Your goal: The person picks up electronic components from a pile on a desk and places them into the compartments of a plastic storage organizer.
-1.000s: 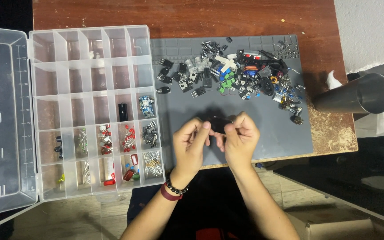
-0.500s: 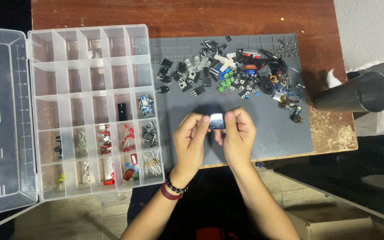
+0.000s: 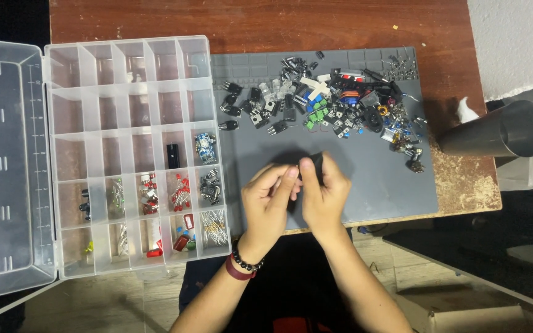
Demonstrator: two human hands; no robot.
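both hands (image 3: pixel 297 194) pinched shut on small black component (image 3: pixel 317 166) above grey mat (image 3: pixel 377 185).

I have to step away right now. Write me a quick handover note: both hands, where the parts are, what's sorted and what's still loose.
Left hand and right hand: together over the grey mat, sharing a grip on one small black component; which hand bears it is unclear.
Organizer box: open on the left, lid folded out flat. Lower compartments hold sorted parts, including red LEDs and resistors; the upper rows look nearly empty.
Done: some parts are sorted into those lower compartments.
Left: the loose pile of mixed components at the top of the mat, plus the piece in hand.
A grey cylinder lies at the table's right edge.
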